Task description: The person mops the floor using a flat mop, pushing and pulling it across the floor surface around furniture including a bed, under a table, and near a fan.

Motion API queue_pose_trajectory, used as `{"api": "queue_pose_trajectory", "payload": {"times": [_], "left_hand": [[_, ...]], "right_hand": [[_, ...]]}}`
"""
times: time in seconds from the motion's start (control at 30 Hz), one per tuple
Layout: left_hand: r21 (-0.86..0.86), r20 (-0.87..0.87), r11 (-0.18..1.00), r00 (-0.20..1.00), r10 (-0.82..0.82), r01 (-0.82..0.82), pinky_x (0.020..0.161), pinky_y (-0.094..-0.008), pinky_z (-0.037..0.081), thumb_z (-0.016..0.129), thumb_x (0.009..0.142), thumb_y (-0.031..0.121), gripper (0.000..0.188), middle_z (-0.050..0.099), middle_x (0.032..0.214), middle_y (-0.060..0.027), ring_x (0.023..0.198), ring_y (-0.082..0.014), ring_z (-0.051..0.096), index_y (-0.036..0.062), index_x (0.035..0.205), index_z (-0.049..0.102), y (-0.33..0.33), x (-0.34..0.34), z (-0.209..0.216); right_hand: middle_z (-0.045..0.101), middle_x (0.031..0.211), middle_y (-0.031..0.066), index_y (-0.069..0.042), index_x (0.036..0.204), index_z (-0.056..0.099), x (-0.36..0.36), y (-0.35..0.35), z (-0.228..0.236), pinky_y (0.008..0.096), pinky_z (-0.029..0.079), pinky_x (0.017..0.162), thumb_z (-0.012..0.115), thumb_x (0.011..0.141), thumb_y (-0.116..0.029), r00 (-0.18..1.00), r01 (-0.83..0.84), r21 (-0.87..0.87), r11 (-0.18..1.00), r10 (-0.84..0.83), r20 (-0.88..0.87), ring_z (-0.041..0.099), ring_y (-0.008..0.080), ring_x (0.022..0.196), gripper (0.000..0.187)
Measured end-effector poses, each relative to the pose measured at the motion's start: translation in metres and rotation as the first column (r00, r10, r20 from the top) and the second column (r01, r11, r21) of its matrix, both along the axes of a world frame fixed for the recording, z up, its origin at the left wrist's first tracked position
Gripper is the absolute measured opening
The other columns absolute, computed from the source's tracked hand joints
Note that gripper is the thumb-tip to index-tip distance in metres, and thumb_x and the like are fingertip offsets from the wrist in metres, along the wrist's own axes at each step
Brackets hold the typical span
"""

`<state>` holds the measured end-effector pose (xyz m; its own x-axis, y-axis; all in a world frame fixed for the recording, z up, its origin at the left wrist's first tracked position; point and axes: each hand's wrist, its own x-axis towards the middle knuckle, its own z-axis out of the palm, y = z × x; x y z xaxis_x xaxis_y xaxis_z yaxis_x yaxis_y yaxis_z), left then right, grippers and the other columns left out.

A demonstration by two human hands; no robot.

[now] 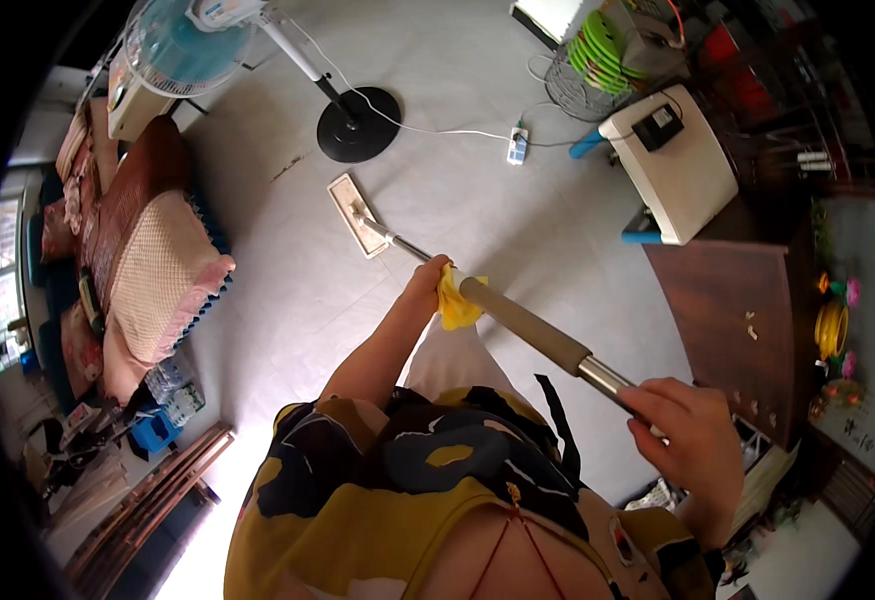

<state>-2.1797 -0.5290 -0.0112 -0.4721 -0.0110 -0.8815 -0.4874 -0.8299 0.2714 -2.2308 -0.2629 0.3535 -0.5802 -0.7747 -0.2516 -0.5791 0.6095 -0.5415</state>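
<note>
While smooth grey floor (288,270) spreads beneath, a pale rectangular mop head (354,210) lies ahead and left of the grip, its silvery metal pole (413,249) slanting back rightward; the nearer left hand (426,286) clasps crumpled yellow cloth (461,302) around that pole and, beyond a matte brown sleeve (530,327), the right hand (693,440) curls round its shiny end.

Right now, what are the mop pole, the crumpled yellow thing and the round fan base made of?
Mop pole: probably metal, polished, with bright silvery streaks; its brownish sleeve looks matte, maybe foam or rubber.
Yellow thing: limp and folded, so thin cloth or plastic.
Fan base: smooth and black, perhaps plastic or painted metal; I can't tell.
</note>
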Motion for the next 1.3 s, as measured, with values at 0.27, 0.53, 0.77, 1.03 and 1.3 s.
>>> {"api": "queue_pose_trajectory", "payload": {"times": [0.27, 0.53, 0.77, 1.03, 1.3], "left_hand": [[0.165, -0.032, 0.976, 0.990, -0.140, 0.144, 0.067, -0.0396, 0.050, 0.049, 0.082, 0.017, 0.018, 0.054, 0.078, -0.0129, 0.073, -0.0273, 0.057, -0.0003, 0.087, 0.049, 0.131, 0.024, -0.006], [0.323, -0.127, 0.895, 0.951, -0.282, 0.309, 0.059, -0.0445, 0.048, 0.055, 0.078, 0.011, 0.020, 0.053, 0.075, -0.0170, 0.065, -0.0320, 0.056, -0.0057, 0.087, 0.047, 0.279, 0.046, 0.031], [0.453, -0.254, 0.768, 0.892, -0.374, 0.451, 0.069, -0.0428, 0.051, 0.055, 0.081, 0.010, 0.025, 0.055, 0.083, -0.0198, 0.074, -0.0312, 0.058, -0.0067, 0.095, 0.043, 0.339, 0.042, 0.022], [0.201, -0.256, 0.898, 0.906, -0.338, 0.392, 0.057, -0.0425, 0.050, 0.060, 0.076, 0.006, 0.023, 0.056, 0.080, -0.0186, 0.067, -0.0313, 0.059, -0.0118, 0.086, 0.050, 0.306, 0.060, 0.042], [0.092, -0.153, 0.969, 0.965, -0.212, 0.228, 0.057, -0.0426, 0.050, 0.059, 0.076, 0.006, 0.024, 0.056, 0.080, -0.0188, 0.069, -0.0311, 0.059, -0.0123, 0.088, 0.049, 0.169, 0.099, 0.061]], "right_hand": [[0.061, 0.077, 0.0128, 0.001, 0.083, 0.060, 0.127, 0.093, 0.027, 0.0275, 0.045, 0.050, 0.061, 0.054, 0.011, 0.848, 0.508, -0.063, 0.859, -0.512, -0.138, 0.057, 0.0214, 0.057, 0.031], [0.060, 0.075, 0.0147, 0.002, 0.084, 0.058, 0.240, 0.135, 0.072, 0.0282, 0.044, 0.052, 0.059, 0.058, 0.009, 0.761, 0.603, -0.019, 0.798, -0.582, -0.286, 0.057, 0.0254, 0.059, 0.028], [0.056, 0.071, 0.0144, 0.001, 0.086, 0.059, 0.256, 0.131, 0.056, 0.0315, 0.039, 0.047, 0.059, 0.063, 0.007, 0.689, 0.685, 0.015, 0.728, -0.641, -0.339, 0.054, 0.0257, 0.056, 0.024], [0.056, 0.071, 0.0140, 0.002, 0.083, 0.058, 0.251, 0.114, 0.066, 0.0312, 0.041, 0.053, 0.057, 0.059, 0.007, 0.803, 0.561, 0.088, 0.823, -0.514, -0.303, 0.055, 0.0274, 0.061, 0.025], [0.056, 0.070, 0.0139, 0.002, 0.080, 0.057, 0.244, 0.058, 0.062, 0.0327, 0.043, 0.059, 0.057, 0.055, 0.004, 0.901, 0.393, -0.044, 0.919, -0.394, -0.181, 0.055, 0.0289, 0.064, 0.025]]}}
